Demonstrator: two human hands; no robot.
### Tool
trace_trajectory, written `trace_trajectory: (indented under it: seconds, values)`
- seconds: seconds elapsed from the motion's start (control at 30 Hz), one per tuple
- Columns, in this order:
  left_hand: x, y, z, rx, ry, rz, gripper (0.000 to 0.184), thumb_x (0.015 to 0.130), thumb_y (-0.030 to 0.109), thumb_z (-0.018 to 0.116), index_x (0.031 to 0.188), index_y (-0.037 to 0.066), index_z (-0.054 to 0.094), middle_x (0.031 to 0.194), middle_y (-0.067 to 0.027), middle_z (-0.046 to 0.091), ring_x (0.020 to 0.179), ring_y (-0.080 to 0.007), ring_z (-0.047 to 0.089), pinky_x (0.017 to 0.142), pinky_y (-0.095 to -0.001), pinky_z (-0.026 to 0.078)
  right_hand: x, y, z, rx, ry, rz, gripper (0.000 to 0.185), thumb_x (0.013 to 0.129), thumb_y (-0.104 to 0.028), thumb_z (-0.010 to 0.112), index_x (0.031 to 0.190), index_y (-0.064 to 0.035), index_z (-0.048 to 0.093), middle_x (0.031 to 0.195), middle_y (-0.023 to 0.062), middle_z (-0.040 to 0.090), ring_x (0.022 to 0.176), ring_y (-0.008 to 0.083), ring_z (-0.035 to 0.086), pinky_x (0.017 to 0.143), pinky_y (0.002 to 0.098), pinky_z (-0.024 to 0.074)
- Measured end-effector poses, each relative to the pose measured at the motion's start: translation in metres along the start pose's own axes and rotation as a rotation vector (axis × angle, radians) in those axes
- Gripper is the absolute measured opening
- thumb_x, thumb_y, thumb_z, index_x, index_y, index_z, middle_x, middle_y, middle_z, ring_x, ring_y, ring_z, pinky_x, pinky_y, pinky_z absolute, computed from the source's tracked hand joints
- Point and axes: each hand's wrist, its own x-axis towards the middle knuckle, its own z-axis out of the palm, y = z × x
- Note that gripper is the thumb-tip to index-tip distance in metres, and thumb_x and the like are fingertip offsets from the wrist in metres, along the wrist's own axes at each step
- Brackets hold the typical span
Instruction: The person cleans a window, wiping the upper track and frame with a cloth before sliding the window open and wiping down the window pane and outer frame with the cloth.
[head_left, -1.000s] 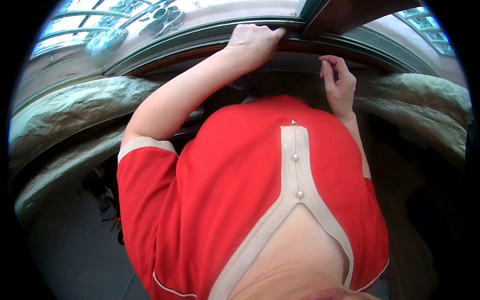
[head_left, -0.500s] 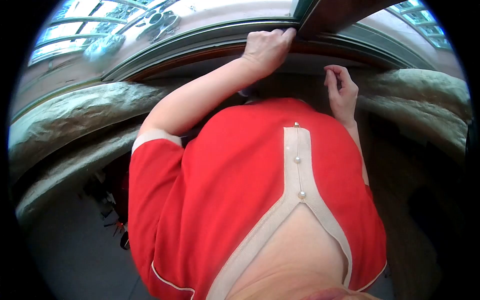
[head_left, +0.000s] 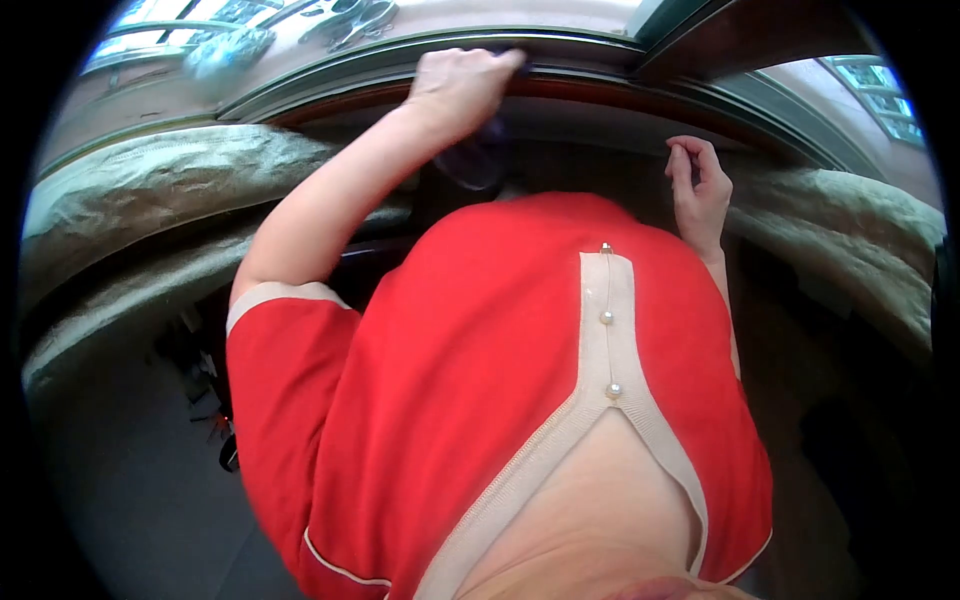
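Observation:
My left hand (head_left: 462, 88) is closed at the window track (head_left: 570, 62), its fingertips on something small and dark that I cannot make out. Below its wrist hangs a dark purple, partly see-through thing (head_left: 472, 160), blurred; whether it is joined to the hand is unclear. My right hand (head_left: 700, 185) is raised lower down on the right, in front of the sill, with thumb and fingers pressed together. Whatever may be between those fingertips is too small to tell.
A dark brown window frame post (head_left: 750, 42) stands at the upper right. Outside the track lie a clear plastic bag (head_left: 228, 55) and scissors-like metal items (head_left: 355, 22). Light curtains (head_left: 180, 180) bunch at both sides. Small dark items (head_left: 205, 385) are low on the left.
My left hand has moved left along the track, away from the frame post, after moving right earlier. The purple thing below it shows more. My right hand keeps its pinch, slightly further right in view.

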Motion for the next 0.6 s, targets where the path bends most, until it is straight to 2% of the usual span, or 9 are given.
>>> trace_trajectory:
  seconds: [0.07, 0.1, 0.27, 0.33, 0.4, 0.53, 0.57, 0.6]
  values:
    - [-0.013, -0.018, -0.003, 0.010, -0.030, -0.045, 0.027, 0.084, 0.017, 0.052, 0.110, 0.018, 0.060, 0.076, -0.0122, 0.066, 0.069, -0.0298, 0.066, 0.057, -0.0420, 0.052, 0.000, -0.001, 0.000, -0.012, -0.006, -0.002, 0.009, 0.090, -0.007, 0.056, 0.095, -0.0013, 0.061, 0.069, 0.0056, 0.058, 0.061, 0.0099, 0.054, 0.058, 0.0245, 0.0434]
    - [-0.015, -0.020, -0.001, -0.035, 0.066, -0.044, 0.019, 0.083, 0.016, 0.055, 0.099, 0.015, 0.063, 0.070, -0.0121, 0.065, 0.067, -0.0303, 0.066, 0.057, -0.0420, 0.053, -0.001, -0.002, 0.000, -0.025, -0.002, 0.000, 0.009, 0.090, -0.007, 0.057, 0.095, -0.0013, 0.061, 0.069, 0.0055, 0.058, 0.061, 0.0096, 0.053, 0.058, 0.0244, 0.0432]
    - [-0.011, -0.002, 0.023, -0.078, 0.208, -0.122, 0.018, 0.084, 0.016, 0.054, 0.100, 0.015, 0.062, 0.072, -0.0117, 0.065, 0.064, -0.0307, 0.066, 0.055, -0.0417, 0.052, -0.011, 0.009, -0.003, 0.005, 0.003, 0.029, 0.009, 0.090, -0.007, 0.056, 0.095, -0.0012, 0.061, 0.069, 0.0053, 0.058, 0.061, 0.0088, 0.053, 0.057, 0.0240, 0.0431]
    - [-0.012, 0.009, 0.027, -0.216, 0.348, -0.098, 0.022, 0.086, 0.018, 0.054, 0.107, 0.016, 0.060, 0.078, -0.0103, 0.066, 0.067, -0.0297, 0.065, 0.056, -0.0403, 0.052, -0.013, 0.010, -0.002, 0.013, -0.008, 0.034, 0.009, 0.090, -0.007, 0.056, 0.095, -0.0012, 0.061, 0.069, 0.0051, 0.057, 0.061, 0.0087, 0.053, 0.057, 0.0238, 0.0430]
    - [0.005, 0.035, 0.027, -0.280, 0.460, 0.032, 0.023, 0.086, 0.016, 0.055, 0.108, 0.017, 0.060, 0.077, -0.0093, 0.066, 0.066, -0.0281, 0.065, 0.053, -0.0398, 0.052, -0.016, 0.009, 0.000, 0.034, -0.044, 0.074, 0.009, 0.090, -0.006, 0.056, 0.095, -0.0012, 0.061, 0.068, 0.0049, 0.057, 0.061, 0.0088, 0.053, 0.057, 0.0237, 0.0429]
    - [0.054, 0.088, 0.026, -0.286, 0.449, 0.007, 0.012, 0.082, 0.014, 0.055, 0.094, 0.013, 0.059, 0.068, -0.0099, 0.064, 0.060, -0.0285, 0.066, 0.048, -0.0399, 0.050, -0.014, 0.000, 0.003, 0.018, -0.063, -0.001, 0.009, 0.090, -0.007, 0.056, 0.095, -0.0013, 0.061, 0.068, 0.0048, 0.056, 0.061, 0.0088, 0.053, 0.057, 0.0239, 0.0430]
    - [0.053, 0.093, 0.024, -0.324, 0.440, -0.006, 0.005, 0.079, 0.010, 0.056, 0.084, 0.008, 0.058, 0.069, -0.0127, 0.066, 0.064, -0.0295, 0.067, 0.053, -0.0387, 0.053, -0.015, -0.004, 0.002, -0.018, -0.057, 0.008, 0.009, 0.091, -0.007, 0.056, 0.096, -0.0014, 0.061, 0.068, 0.0048, 0.056, 0.061, 0.0089, 0.053, 0.057, 0.0240, 0.0430]
    - [0.051, 0.089, 0.022, -0.336, 0.367, 0.028, 0.006, 0.079, 0.010, 0.056, 0.084, 0.007, 0.058, 0.070, -0.0136, 0.066, 0.065, -0.0299, 0.068, 0.054, -0.0389, 0.053, -0.015, -0.006, 0.001, -0.052, -0.053, 0.021, 0.009, 0.091, -0.007, 0.056, 0.096, -0.0015, 0.061, 0.068, 0.0048, 0.056, 0.061, 0.0090, 0.053, 0.057, 0.0241, 0.0431]
